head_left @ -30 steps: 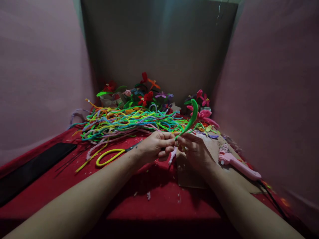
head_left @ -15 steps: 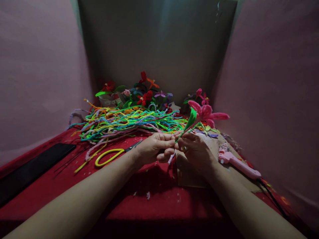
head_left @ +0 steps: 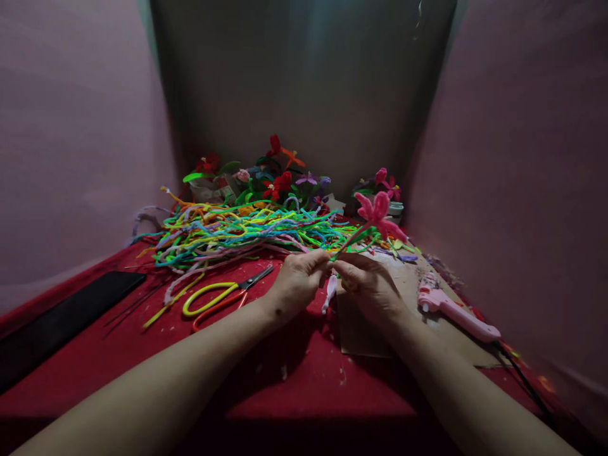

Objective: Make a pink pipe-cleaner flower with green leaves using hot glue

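Observation:
A pink fuzzy flower (head_left: 377,212) points up and to the right above the red table, its thin stem running down to my fingertips. My left hand (head_left: 301,278) pinches the lower end of the stem from the left. From the right, my right hand (head_left: 368,282) closes on the same stem, close beside the left fingertips. A green leaf on the stem shows only in part behind the flower. Under the hands lies a small pale pink piece (head_left: 330,292).
Coloured pipe cleaners (head_left: 247,231) are heaped behind the hands, with finished flowers (head_left: 278,183) beyond. Scissors (head_left: 211,299) and a black flat object (head_left: 71,316) lie left. A pink glue gun (head_left: 458,313) rests on cardboard (head_left: 363,329) at right, its cable trailing.
The flower has turned and dipped slightly, and its green leaf has swung behind the stem. My left hand has rolled over, its back now showing, and the scissors are less covered.

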Demonstrator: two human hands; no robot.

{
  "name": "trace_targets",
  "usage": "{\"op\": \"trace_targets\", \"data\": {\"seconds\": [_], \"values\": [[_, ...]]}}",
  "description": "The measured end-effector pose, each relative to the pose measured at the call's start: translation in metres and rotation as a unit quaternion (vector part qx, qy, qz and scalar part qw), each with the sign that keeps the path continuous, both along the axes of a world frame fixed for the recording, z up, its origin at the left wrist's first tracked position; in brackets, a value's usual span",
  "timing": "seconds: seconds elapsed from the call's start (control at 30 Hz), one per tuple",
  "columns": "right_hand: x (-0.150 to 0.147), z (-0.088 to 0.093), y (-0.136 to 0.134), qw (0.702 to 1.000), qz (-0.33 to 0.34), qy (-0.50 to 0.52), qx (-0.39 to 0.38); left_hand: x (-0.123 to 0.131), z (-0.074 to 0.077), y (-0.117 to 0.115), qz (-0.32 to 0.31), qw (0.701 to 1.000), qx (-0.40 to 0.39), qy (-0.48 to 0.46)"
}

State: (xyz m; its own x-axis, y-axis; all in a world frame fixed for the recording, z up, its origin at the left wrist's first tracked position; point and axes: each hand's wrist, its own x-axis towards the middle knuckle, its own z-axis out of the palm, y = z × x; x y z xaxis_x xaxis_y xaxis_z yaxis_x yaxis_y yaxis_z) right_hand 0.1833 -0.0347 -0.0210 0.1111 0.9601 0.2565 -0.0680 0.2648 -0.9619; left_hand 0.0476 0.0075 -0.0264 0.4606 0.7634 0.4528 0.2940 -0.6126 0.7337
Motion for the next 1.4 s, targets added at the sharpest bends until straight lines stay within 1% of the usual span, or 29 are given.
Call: {"op": "trace_targets", "data": {"seconds": [0.07,0.13,0.2,0.27,0.33,0.4,0.47,0.5,0.53,0.57,0.6,0.67,0.73,0.77,0.8,0.87,0.9,0.93,0.97,1.0,1.03,1.1,1.13,1.2,1.23,1.3,1.4], "values": [[0.002,-0.003,0.002,1.0,0.019,0.008,0.01,0.002,0.006,-0.001,-0.035,0.992,-0.115,-0.044],[0.004,-0.005,0.002,0.999,0.036,0.011,0.018,0.003,0.01,-0.002,-0.071,0.975,-0.193,-0.08],[0.006,-0.005,0.002,0.999,0.043,0.02,0.016,0.002,0.011,-0.002,-0.104,0.959,-0.238,-0.113],[0.008,-0.006,0.003,0.997,0.05,0.059,0.003,0.001,0.011,-0.001,-0.141,0.937,-0.286,-0.145],[0.009,-0.008,0.005,0.993,0.067,0.094,-0.007,-0.001,0.009,0.002,-0.187,0.904,-0.347,-0.168],[0.01,-0.011,0.008,0.988,0.097,0.12,-0.013,-0.004,0.008,0.004,-0.236,0.865,-0.405,-0.181],[0.01,-0.012,0.009,0.984,0.121,0.128,-0.013,-0.005,0.007,0.006,-0.274,0.834,-0.441,-0.185],[0.01,-0.012,0.009,0.985,0.121,0.126,-0.014,-0.006,0.007,0.006,-0.284,0.828,-0.447,-0.182],[0.01,-0.011,0.008,0.987,0.11,0.118,-0.015,-0.006,0.008,0.006,-0.286,0.831,-0.444,-0.175],[0.009,-0.009,0.006,0.99,0.095,0.107,-0.017,-0.005,0.009,0.006,-0.281,0.843,-0.429,-0.161],[0.009,-0.007,0.005,0.992,0.078,0.093,-0.018,-0.004,0.009,0.005,-0.268,0.863,-0.405,-0.14],[0.008,-0.004,0.002,0.997,0.041,0.063,-0.016,-0.001,0.01,0.003,-0.216,0.917,-0.326,-0.083],[0.008,-0.003,0.001,0.999,0.006,0.039,-0.011,0.002,0.008,-0.001,-0.134,0.97,-0.203,-0.025],[0.007,-0.003,0.001,0.999,-0.011,0.031,-0.011,0.003,0.007,-0.002,-0.089,0.988,-0.128,0.002],[0.007,-0.004,0.001,0.999,-0.025,0.026,-0.011,0.003,0.004,-0.003,-0.045,0.997,-0.049,0.028],[0.005,-0.004,0.001,0.999,-0.037,0.029,-0.012,0.003,-0.001,-0.005,0.015,0.993,0.081,0.08],[0.004,-0.004,0.0,0.999,-0.04,0.027,-0.011,0.003,-0.003,-0.005,0.028,0.987,0.118,0.102],[0.003,-0.003,0.0,0.999,-0.046,0.02,-0.01,0.003,-0.004,-0.006,0.032,0.984,0.134,0.114],[0.002,-0.001,-0.001,0.999,-0.053,0.006,-0.008,0.003,-0.005,-0.006,0.029,0.984,0.132,0.115],[0.001,0.001,-0.002,0.998,-0.063,-0.016,-0.007,0.003,-0.004,-0.006,0.023,0.988,0.115,0.104],[0.0,0.003,-0.003,0.996,-0.073,-0.041,-0.006,0.003,-0.004,-0.006,0.015,0.993,0.082,0.084],[-0.001,0.006,-0.004,0.993,-0.085,-0.079,-0.007,0.005,0.0,-0.006,-0.015,0.999,-0.032,0.029],[-0.002,0.006,-0.004,0.993,-0.082,-0.082,-0.009,0.006,0.002,-0.006,-0.04,0.994,-0.103,0.002],[-0.002,0.005,-0.003,0.996,-0.063,-0.058,-0.017,0.006,0.005,-0.004,-0.1,0.968,-0.227,-0.041],[-0.001,0.003,-0.002,0.998,-0.051,-0.039,-0.022,0.005,0.006,-0.002,-0.132,0.953,-0.268,-0.057],[0.001,-0.002,0.0,0.999,-0.026,-0.003,-0.029,0.003,0.006,0.002,-0.186,0.927,-0.314,-0.085],[0.004,-0.009,0.004,0.997,0.023,0.061,-0.031,-0.002,0.004,0.007,-0.237,0.885,-0.38,-0.127]]}}
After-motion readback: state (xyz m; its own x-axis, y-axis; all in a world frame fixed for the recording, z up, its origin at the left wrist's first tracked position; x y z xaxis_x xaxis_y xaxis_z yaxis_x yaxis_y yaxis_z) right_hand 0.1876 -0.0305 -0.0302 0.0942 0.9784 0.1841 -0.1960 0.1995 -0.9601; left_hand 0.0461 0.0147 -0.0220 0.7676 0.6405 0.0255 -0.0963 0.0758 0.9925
